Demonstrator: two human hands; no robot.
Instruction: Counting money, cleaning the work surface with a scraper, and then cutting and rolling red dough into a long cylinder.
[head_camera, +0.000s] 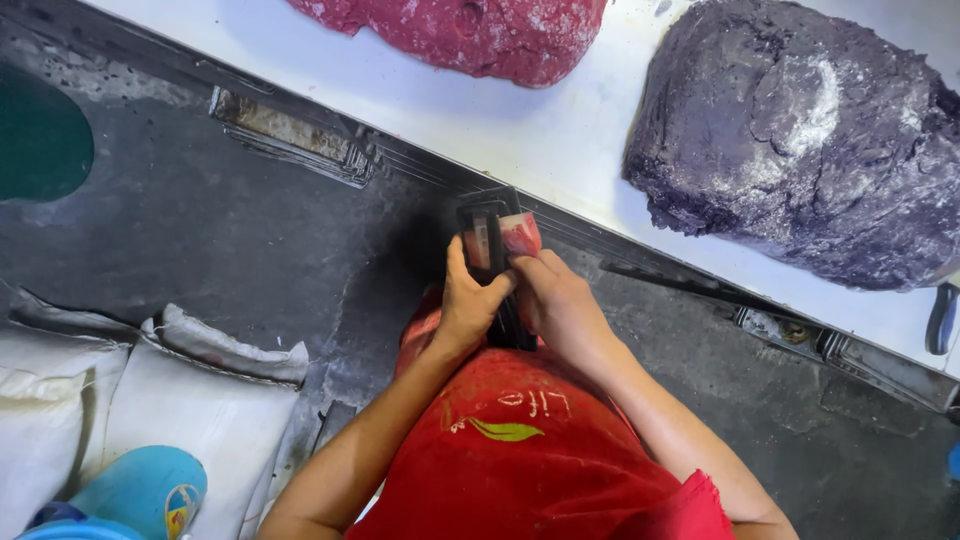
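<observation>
The left hand (468, 300) and the right hand (555, 300) are meeting in front of the red apron (530, 450), just near of the white table edge (540, 150). Both are closing on a black rectangular tool (487, 240), whose long axis is running near to far, its far end pointing toward the table. The left hand is wrapping the tool from the left, thumb lying along its face. The right hand is pinching a piece of red dough (522, 235) against the right side of the tool's far end; its fingers are clamped together on that piece.

The tool and the red piece are lying directly between the two hands, touching both, so neither hand is nearer than the other.

On the table, a large red dough mass (470, 30) is resting at the far edge, well apart from the hands, and a larger dark purple dough mass (800, 140) is lying to the right. White sacks (150, 400) are lying on the dark floor (220, 230) at near left.
</observation>
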